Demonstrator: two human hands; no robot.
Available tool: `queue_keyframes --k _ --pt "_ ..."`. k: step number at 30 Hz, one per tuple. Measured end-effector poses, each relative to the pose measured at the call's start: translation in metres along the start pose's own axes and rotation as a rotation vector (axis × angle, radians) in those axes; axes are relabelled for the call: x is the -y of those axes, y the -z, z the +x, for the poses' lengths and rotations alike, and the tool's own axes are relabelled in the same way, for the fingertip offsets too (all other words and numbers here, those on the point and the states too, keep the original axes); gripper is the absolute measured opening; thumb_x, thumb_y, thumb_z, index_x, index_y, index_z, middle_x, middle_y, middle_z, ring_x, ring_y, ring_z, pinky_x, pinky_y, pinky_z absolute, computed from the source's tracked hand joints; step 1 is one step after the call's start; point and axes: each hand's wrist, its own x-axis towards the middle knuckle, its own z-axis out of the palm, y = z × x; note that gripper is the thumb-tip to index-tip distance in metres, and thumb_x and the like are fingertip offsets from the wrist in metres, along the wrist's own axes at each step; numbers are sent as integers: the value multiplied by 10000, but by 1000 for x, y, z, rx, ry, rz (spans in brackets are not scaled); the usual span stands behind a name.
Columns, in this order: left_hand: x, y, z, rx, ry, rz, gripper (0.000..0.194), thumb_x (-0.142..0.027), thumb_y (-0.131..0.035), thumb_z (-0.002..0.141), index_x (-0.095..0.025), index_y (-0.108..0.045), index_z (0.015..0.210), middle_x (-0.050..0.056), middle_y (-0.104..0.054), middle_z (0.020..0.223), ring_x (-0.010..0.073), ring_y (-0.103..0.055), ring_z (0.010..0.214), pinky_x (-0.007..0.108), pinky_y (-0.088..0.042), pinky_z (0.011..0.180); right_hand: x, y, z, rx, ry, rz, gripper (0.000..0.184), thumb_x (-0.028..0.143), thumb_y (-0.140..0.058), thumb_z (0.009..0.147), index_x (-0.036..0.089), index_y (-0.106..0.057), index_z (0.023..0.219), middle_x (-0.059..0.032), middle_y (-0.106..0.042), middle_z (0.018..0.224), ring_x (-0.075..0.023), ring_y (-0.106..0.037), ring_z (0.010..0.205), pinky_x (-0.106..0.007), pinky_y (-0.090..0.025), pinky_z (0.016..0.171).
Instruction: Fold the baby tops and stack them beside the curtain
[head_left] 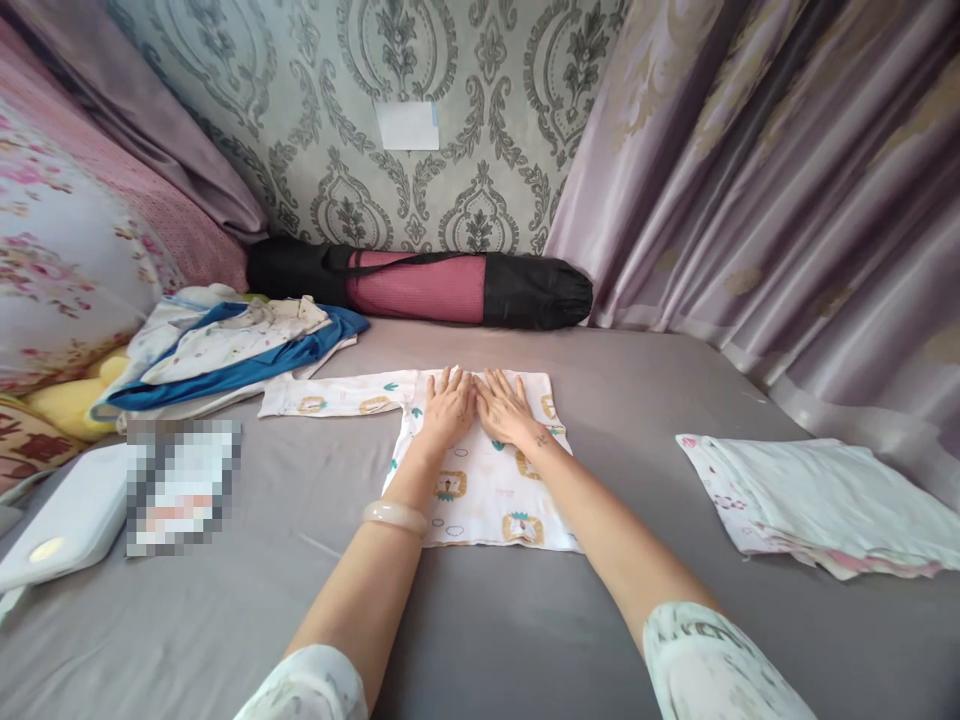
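Note:
A small white long-sleeved baby shirt (480, 510) with lion faces and green leaves lies flat on the grey sheet. One sleeve stretches out to the left; no sleeve sticks out on the right, where the edge looks straight. My left hand (450, 405) rests palm down near the shirt's top edge, fingers extended. Beside it, my right hand (501, 405) also presses flat on the cloth, fingers spread a little. The two hands meet at the fingers and thumbs. Neither holds anything. A pale bangle (395, 515) circles my left wrist.
A pile of clothes (247, 345) lies at the back left, by a yellow plush (71, 400). A white device (71, 515) sits at left beside a blurred-out item (184, 485). Folded cloths (832, 500) lie at right. A rolled mat (416, 285) in a black bag lies along the wall.

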Motion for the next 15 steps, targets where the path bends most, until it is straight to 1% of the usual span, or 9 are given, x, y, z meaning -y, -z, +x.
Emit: queue_keyframes --k 4,8,9,11,13,14,15 --pt "5 -4 -2 111 57 5 531 -392 -259 991 -188 -380 1467 96 -333 1548 301 -235 1447 541 -169 1162 2 -9 0 30 -16 34 558 308 -202 982 209 -267 1527 -47 -195 1601 -245 -125 1470 -509 -85 1170" --pt "5 -1 -3 141 62 5 542 -406 -252 992 -185 -367 1473 94 -318 1555 295 -219 1453 541 -172 1163 0 -6 2 59 -18 50 562 318 -200 980 215 -254 1530 -40 -178 1606 -241 -105 1474 -504 -76 1170" --pt "5 0 -2 129 56 7 538 -405 -255 992 -187 -375 1468 93 -325 1552 294 -220 1453 543 -161 1165 0 -4 2 79 -21 58 562 323 -195 981 220 -247 1532 -37 -173 1607 -237 -103 1474 -502 -74 1171" --pt "4 1 -2 63 42 19 526 -389 -251 994 -191 -391 1460 92 -341 1545 290 -210 1457 554 -108 1173 -2 0 3 85 -43 71 568 335 -176 985 217 -224 1538 -41 -149 1612 -229 -85 1477 -497 -61 1173" --pt "3 0 -2 -21 32 26 525 -371 -239 997 -179 -392 1461 97 -357 1537 288 -188 1464 558 -46 1178 -5 1 4 44 -101 68 582 349 -154 988 178 -196 1543 -62 -120 1615 -226 -55 1480 -484 -35 1177" --pt "3 0 -2 -43 37 23 529 -370 -239 997 -170 -393 1461 103 -364 1532 290 -187 1464 555 -33 1179 -7 0 4 23 -135 61 592 354 -145 989 149 -189 1543 -75 -111 1615 -226 -44 1481 -475 -26 1180" --pt "3 -1 -2 -41 45 15 533 -377 -248 995 -162 -395 1460 112 -370 1527 295 -198 1460 551 -40 1180 -8 -2 3 11 -165 54 601 357 -138 989 121 -189 1540 -86 -110 1614 -225 -38 1481 -464 -22 1182"
